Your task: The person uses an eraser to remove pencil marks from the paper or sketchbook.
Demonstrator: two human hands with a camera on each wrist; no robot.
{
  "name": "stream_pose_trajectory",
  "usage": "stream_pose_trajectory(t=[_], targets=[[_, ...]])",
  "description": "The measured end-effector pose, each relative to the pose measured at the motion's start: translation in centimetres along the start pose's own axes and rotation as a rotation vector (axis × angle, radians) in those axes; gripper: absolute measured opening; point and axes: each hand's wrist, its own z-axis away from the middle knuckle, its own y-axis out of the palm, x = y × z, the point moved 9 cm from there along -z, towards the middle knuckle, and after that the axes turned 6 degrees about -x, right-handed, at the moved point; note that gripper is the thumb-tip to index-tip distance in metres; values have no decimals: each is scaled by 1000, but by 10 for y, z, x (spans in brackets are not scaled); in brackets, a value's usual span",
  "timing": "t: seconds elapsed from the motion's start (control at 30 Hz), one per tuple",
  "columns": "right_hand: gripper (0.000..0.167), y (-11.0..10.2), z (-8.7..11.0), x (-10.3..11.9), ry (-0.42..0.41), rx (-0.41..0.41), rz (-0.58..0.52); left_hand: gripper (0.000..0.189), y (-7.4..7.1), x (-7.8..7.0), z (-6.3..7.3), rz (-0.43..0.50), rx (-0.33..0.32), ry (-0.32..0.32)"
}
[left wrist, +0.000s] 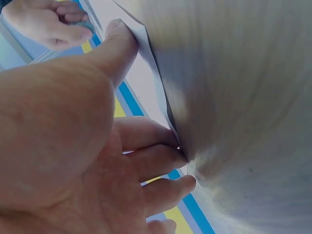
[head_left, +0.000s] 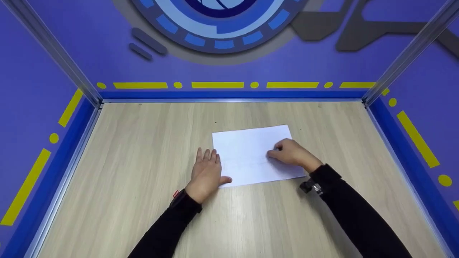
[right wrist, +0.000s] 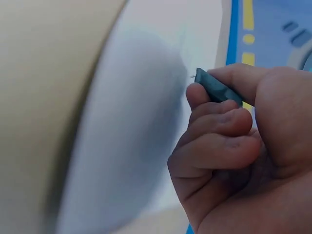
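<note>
A pale wood-grain tabletop runs from the near edge of the head view back to a blue-purple wall. Closest in, two black sleeves reach over it, the left one with a small red piece at its cuff, the right one with a small black device at the wrist.

Beyond the cuffs, the left hand is spread, its fingers straight along the left edge of a white sheet of paper and its thumb on the near left corner. The sheet lies on the tabletop between the hands, slightly turned, with a faint line across its middle. The right hand is over the sheet's right part, fingers curled, pinching a small dark green block between thumb and forefinger; whether the block touches the paper I cannot tell.

Farther back, a metal rail borders the tabletop. Behind it stands the wall, marked low down with yellow dashes and dots, and higher up with a large round blue emblem.
</note>
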Motion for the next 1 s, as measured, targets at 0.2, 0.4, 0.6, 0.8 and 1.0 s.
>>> stream_pose_trajectory(t=[0.2,0.4,0.6,0.8,1.0], targets=[[49,35,-12,63,-68,67,44,108,-1,1,2,-8,-18,1],[47,70,-25,115,-79,70,117,107,-5,2,4,-7,-61,10],[37,112,-58,119,-112,51,150,105,-7,2,4,-21,-96,18],[32,117,-63,110,-111,-1,179,104,-7,0,3,-22,-72,16],[25,81,-35,105,-88,-50,191,106,-4,1,3,-27,-44,10]])
